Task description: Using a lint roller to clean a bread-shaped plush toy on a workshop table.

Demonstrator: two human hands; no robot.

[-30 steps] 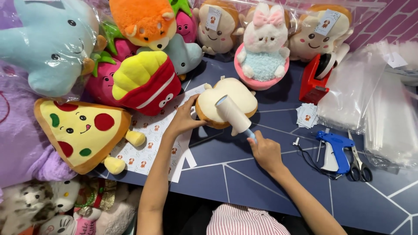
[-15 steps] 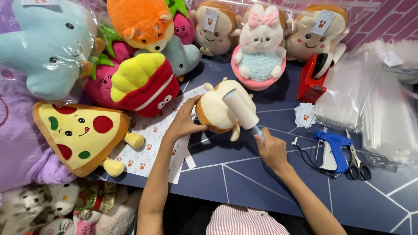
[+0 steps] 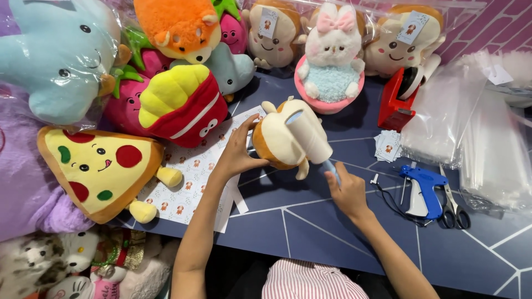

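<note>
A white sticker sheet [image 3: 194, 177] dotted with small brown figures lies on the worktop [image 3: 343, 243] beside the pizza plush. A small heap of white square tags [image 3: 388, 145] sits just below the red tape dispenser. Clear plastic bags [image 3: 471, 133] are stacked at the right edge. White hang tags [image 3: 269, 22] hang on the bagged toast plushes at the back, another [image 3: 413, 26] further right

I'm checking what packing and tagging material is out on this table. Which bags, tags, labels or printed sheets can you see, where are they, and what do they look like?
Sticker sheet: white, small brown figures, under the left hand.
Loose tags: small white stack beside the red tape dispenser.
Clear bags: glossy pile, far right.
Hang tags: white cards on the bagged bread-shaped toys, top.
Wrapped blue toy: top left, in clear film.
</note>
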